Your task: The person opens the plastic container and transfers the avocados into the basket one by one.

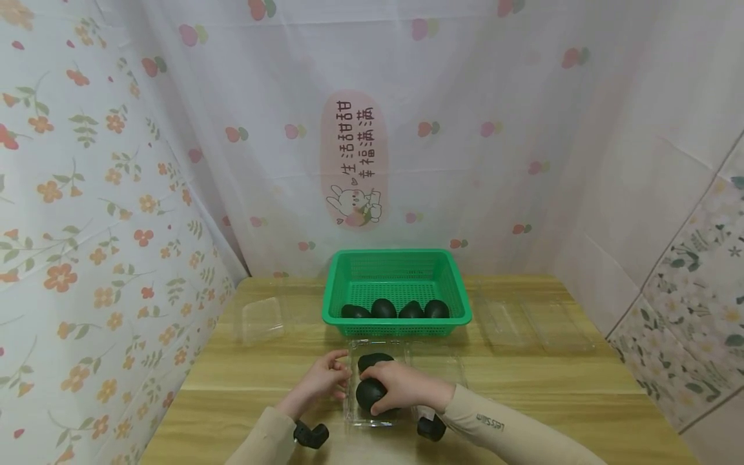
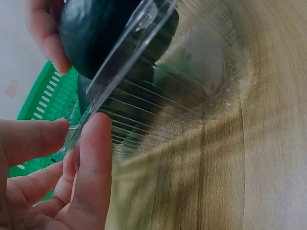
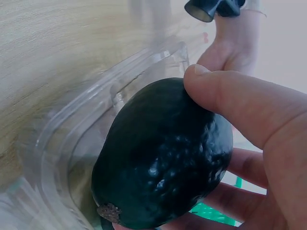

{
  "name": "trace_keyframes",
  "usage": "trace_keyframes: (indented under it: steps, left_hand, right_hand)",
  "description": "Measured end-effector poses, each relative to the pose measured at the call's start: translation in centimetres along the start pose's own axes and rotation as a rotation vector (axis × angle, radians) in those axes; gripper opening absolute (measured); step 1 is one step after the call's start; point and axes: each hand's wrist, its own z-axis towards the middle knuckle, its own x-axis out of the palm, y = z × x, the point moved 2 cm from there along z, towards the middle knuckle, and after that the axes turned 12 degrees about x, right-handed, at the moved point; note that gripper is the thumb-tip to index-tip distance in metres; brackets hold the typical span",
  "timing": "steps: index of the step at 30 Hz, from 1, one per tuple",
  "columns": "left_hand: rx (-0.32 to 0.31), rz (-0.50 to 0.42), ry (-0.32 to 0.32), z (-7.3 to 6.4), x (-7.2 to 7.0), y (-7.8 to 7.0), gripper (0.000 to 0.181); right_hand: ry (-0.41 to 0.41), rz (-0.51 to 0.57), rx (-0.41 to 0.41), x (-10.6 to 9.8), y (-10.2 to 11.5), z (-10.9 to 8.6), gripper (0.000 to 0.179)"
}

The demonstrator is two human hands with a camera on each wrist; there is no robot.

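My right hand (image 1: 407, 384) grips a dark avocado (image 3: 163, 153), thumb on one side and fingers around the other. It is held over a clear plastic clamshell box (image 1: 356, 420). Another dark avocado (image 1: 374, 361) lies in the box's far part, partly covered by the right hand in the head view. At the box's left side, my left hand (image 1: 325, 378) pinches the thin rim between thumb and finger, as the left wrist view shows. The box's lid (image 1: 447, 361) lies folded out to the right, partly behind the right forearm.
A green plastic basket (image 1: 397, 326) with several avocados along its near side stands behind the box. Clear plastic containers lie on the wooden table: one at left (image 1: 263, 321), another at right (image 1: 523, 323). Patterned curtains (image 1: 465, 194) enclose the table's back and sides.
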Motion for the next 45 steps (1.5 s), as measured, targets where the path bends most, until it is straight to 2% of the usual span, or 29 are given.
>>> trace_keyframes:
  steps: [6,16,27,45]
  left_hand:
    - [-0.005,0.002,-0.001,0.0,-0.1,0.0,0.058]
    - [-0.001,-0.016,-0.003,-0.1,0.0,0.0,0.059]
    - [-0.01,-0.011,0.002,0.0,-0.1,0.0,0.059]
    - [-0.014,-0.01,0.002,0.0,0.0,0.1,0.058]
  right_hand:
    - [-0.012,0.03,-0.009,-0.3,0.0,-0.3,0.056]
    - [-0.029,0.021,-0.013,-1.6,0.3,-0.9,0.058]
    - [-0.095,0.023,-0.027,-3.1,0.2,-1.4,0.059]
    - [-0.152,0.016,-0.029,-5.6,0.3,-2.5,0.058]
